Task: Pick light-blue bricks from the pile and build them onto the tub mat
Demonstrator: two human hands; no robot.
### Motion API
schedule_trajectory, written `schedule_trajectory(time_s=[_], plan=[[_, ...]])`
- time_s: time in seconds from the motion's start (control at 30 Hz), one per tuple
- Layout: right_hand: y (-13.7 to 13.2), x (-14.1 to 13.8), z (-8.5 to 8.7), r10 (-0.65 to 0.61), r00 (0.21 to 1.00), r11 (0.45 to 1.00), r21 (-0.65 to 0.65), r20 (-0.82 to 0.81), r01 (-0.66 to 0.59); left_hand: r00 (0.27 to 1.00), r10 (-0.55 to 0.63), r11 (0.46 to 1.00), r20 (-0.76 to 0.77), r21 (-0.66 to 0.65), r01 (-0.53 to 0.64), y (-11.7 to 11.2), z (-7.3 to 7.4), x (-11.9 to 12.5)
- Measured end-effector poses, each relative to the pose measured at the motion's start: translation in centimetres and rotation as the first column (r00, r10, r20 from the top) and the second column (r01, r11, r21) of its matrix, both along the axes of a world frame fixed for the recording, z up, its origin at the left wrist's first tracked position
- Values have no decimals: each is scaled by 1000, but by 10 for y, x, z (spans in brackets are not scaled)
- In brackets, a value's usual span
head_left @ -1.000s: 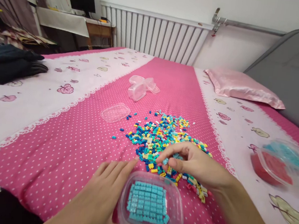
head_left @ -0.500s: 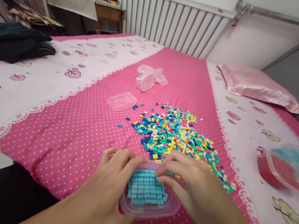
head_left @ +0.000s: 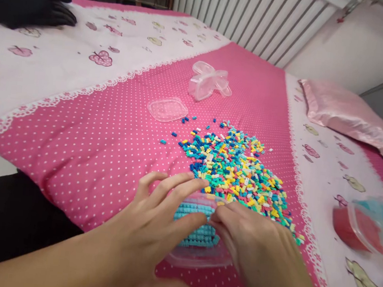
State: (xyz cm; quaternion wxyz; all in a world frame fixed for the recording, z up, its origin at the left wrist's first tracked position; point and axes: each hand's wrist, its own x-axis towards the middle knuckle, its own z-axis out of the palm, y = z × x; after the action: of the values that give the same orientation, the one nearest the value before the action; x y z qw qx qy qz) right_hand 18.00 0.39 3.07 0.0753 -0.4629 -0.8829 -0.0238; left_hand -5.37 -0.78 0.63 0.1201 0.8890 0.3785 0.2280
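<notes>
Clear tub (head_left: 199, 260) is at lower centre of frame, on the bed (head_left: 104, 161), light-blue bricks (head_left: 200, 239) packed in rows inside. Your left hand (head_left: 155, 224) is spread over its left side, fingers apart, not gripping anything. Your right hand (head_left: 254, 232) is at the tub's right side, fingertips drawn together; can't tell if there's a brick between them.

Handling, my read: tub is thin plastic, light, flexes if squeezed, probably slick. Soft bed gives poor footing, so it could tip. Steady it by the outer walls under the rim, low force, not by one edge.

Bricks look hard, near weightless, tough, fiddly. Pinch each by its two long sides with your fingertips. Can't tell if the rows are interlocked; if loose, a bump could shift them. Loose mixed pile (head_left: 243, 172) sits just beyond the tub, centre-right; bricks there should roll and scatter easily.
</notes>
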Motion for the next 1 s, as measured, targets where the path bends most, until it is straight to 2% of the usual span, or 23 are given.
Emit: schedule_trajectory(time_s=[0.1,0.33,0.63,1.0], plan=[[1,-2,1,-6,1000,1000,-8,11,6,999,-31,999,-12,-24,31,5,-1,-3],[0,-16,5,-92,996,996,2,-16,92,998,-9,998,-60,-55,6,12,-2,-3],[0,-20,-2,-139,990,990,-11,23,139,992,-14,998,-124,-62,6,12,-1,-4],[3,-16,4,-74,997,991,-108,15,76,994,-24,999,-110,-50,19,11,-3,-4]])
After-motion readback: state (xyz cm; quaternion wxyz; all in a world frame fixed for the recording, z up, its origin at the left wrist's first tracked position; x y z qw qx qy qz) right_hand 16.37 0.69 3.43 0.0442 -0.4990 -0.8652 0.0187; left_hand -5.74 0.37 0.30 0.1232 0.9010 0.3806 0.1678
